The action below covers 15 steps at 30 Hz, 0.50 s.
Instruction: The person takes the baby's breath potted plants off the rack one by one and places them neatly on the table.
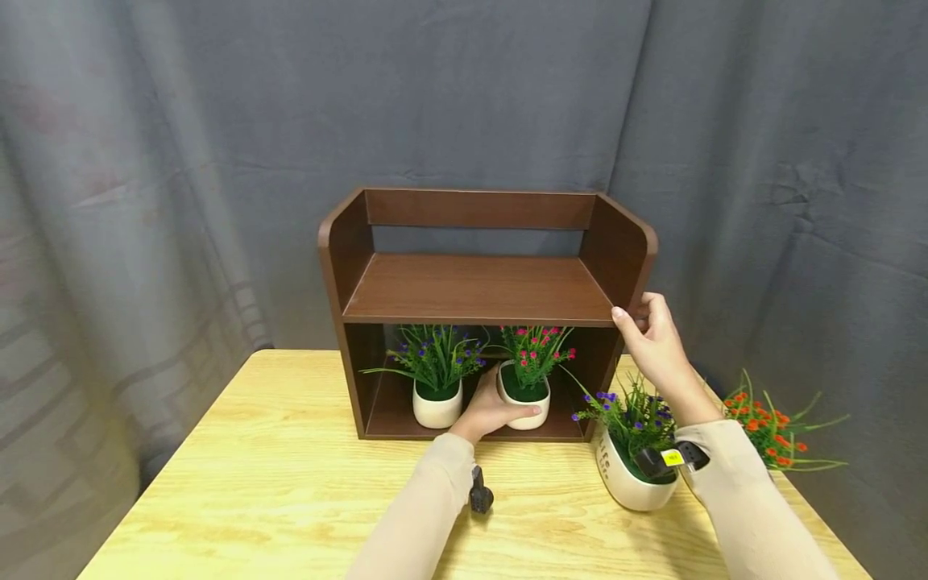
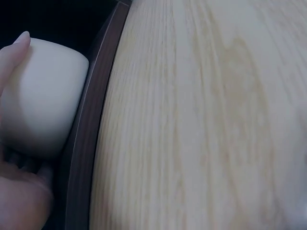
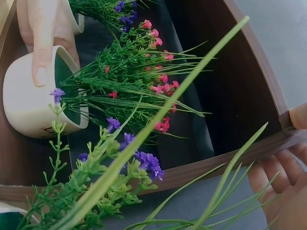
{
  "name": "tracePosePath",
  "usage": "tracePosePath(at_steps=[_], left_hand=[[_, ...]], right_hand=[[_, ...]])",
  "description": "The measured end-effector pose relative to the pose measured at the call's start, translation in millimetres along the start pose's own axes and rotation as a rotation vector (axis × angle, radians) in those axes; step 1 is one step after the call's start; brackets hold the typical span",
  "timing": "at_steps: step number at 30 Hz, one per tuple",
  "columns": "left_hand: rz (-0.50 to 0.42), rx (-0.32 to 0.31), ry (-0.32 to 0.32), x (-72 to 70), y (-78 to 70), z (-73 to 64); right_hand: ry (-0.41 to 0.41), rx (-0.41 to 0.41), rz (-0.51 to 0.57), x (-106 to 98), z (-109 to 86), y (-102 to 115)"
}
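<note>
A white pot of pink artificial flowers [image 1: 527,379] stands slightly tilted in the lower compartment of a brown wooden shelf [image 1: 478,286]. My left hand [image 1: 487,412] grips this pot, with the thumb across its front and the other fingers around its far side. In the left wrist view the white pot [image 2: 45,98] is beside the shelf's front edge. My right hand [image 1: 658,342] holds the shelf's right side panel, thumb on the front edge and fingers behind; the right wrist view shows that hand [image 3: 283,179] at the panel too.
Left of the held pot, a white pot with purple flowers [image 1: 437,407] stands in the same compartment. Another purple-flowered pot [image 1: 631,483] is on the wooden table [image 1: 290,483] under my right forearm. Orange flowers [image 1: 768,431] show beyond the right sleeve. Grey curtains [image 1: 493,97] hang behind.
</note>
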<state>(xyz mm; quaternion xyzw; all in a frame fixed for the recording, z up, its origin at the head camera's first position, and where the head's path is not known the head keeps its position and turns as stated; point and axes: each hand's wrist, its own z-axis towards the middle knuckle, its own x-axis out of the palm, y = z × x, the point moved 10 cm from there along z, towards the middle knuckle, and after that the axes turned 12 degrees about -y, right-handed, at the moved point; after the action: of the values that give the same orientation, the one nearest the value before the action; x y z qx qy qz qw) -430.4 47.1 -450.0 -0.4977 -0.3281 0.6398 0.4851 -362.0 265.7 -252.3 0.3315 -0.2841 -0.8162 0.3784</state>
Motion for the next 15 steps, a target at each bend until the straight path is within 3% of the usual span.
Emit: tracePosePath(at_steps=[15], left_hand=[[-0.027,0.023,-0.001,-3.3,-9.9,-3.0]], right_hand=[[0.01,0.022,-0.017,0.0,0.0,-0.9]])
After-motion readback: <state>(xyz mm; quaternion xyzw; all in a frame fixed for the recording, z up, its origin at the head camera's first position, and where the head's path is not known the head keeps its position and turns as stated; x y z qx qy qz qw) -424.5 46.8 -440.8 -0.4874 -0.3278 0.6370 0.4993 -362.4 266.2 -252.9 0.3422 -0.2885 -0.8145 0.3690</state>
